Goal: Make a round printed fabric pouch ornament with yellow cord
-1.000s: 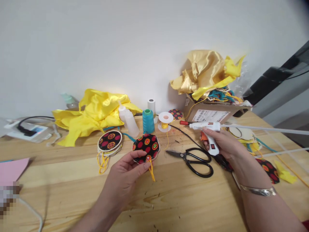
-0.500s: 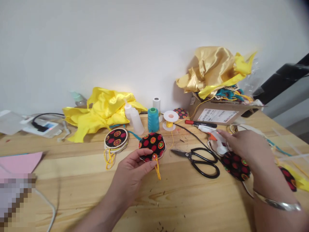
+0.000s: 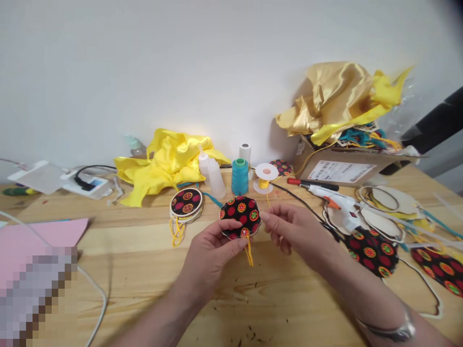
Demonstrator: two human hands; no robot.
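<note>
- We hold the round fabric-covered disc in our left hand, thumb and fingers clamped on its lower rim, above the wooden table near the centre of the view.
- The disc stands nearly upright, its black printed face turned towards us. It is round, so no long axis applies.
- A yellow cord tail hangs from the disc's lower edge at 6 o'clock; its long axis runs vertically, free end pointing down.
- Our right hand sits at 3 o'clock of the disc, fingertips meeting its right rim. We cannot tell whether they pinch the rim or only touch it.
- A stack of similar discs, with yellow cord trailing from it, lies at 9 o'clock, near the held disc.
- A teal thread cone stands upright at 12 o'clock, just behind the disc, beside a small yellow thread spool.
- The hot glue gun lies on the table at 3 o'clock, well apart from our right hand, nozzle pointing left.
- Crumpled yellow satin fabric lies at 10 o'clock.
</note>
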